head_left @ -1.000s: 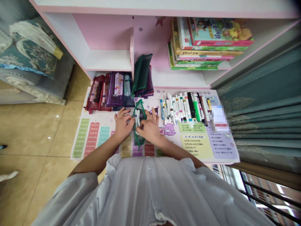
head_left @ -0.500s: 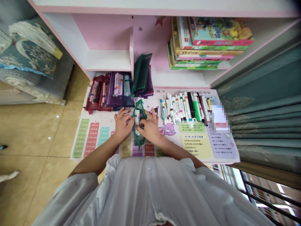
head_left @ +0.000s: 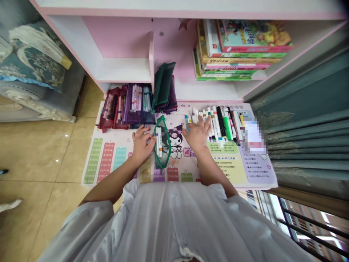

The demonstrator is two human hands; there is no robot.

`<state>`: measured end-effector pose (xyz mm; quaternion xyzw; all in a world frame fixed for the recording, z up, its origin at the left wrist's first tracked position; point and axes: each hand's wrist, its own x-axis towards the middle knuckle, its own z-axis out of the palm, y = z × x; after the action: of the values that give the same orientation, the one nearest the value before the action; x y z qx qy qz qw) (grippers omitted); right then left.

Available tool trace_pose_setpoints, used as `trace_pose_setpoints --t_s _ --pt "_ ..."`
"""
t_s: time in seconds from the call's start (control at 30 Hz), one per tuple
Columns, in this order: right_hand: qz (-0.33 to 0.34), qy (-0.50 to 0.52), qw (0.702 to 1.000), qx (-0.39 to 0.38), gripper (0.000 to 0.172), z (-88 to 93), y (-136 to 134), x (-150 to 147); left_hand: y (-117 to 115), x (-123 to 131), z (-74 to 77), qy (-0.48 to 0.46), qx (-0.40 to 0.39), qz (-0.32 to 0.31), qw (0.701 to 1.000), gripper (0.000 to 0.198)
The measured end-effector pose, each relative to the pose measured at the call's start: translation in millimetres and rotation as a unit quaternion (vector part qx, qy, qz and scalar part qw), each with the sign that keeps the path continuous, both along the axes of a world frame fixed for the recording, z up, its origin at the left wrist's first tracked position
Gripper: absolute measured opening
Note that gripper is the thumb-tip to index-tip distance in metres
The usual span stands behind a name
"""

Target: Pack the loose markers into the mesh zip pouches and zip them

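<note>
A green mesh pencil pouch (head_left: 164, 160) lies in front of me, its zip edge spread apart, with a couple of white markers (head_left: 159, 142) inside. My left hand (head_left: 143, 143) pinches the pouch's left edge between thumb and finger. Over to the right, my right hand (head_left: 198, 135) reaches onto the left part of a row of markers (head_left: 215, 125). Its fingers are spread, and no marker shows lifted in it. The palm and fingers cover some of the markers.
Red pouches (head_left: 109, 109), a purple pouch (head_left: 133, 109) and green pouches (head_left: 163, 87) lie along the shelf (head_left: 128, 69). Stacked books (head_left: 237, 65) stand at back right. A blurred white item (head_left: 255, 136) lies past the markers on the printed mat (head_left: 185, 163).
My right hand has left the pouch and moved right to the marker row. The white markers in the pouch now show more fully. My left hand has stayed at the pouch.
</note>
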<state>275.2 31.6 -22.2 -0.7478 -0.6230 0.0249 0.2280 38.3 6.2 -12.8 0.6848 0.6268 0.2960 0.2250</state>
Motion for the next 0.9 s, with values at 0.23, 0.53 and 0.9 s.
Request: trace_pose_setpoints --t_s 0.23,0.53,0.9 --pt "-0.017 -0.053 0.996 -0.072 0.02 2.0 2 -6 0 -1 -0.8 0.003 -0.001 -0.001 1.0 0.023" --pt "-0.023 -0.074 0.993 -0.085 0.021 -4.6 8 -2 0 -1 0.1 0.004 -0.004 -0.002 1.0 0.024" --pt "0.009 -0.01 0.999 -0.04 0.015 0.6 2 -10 0 -1 0.9 0.0 -0.009 -0.001 1.0 0.023"
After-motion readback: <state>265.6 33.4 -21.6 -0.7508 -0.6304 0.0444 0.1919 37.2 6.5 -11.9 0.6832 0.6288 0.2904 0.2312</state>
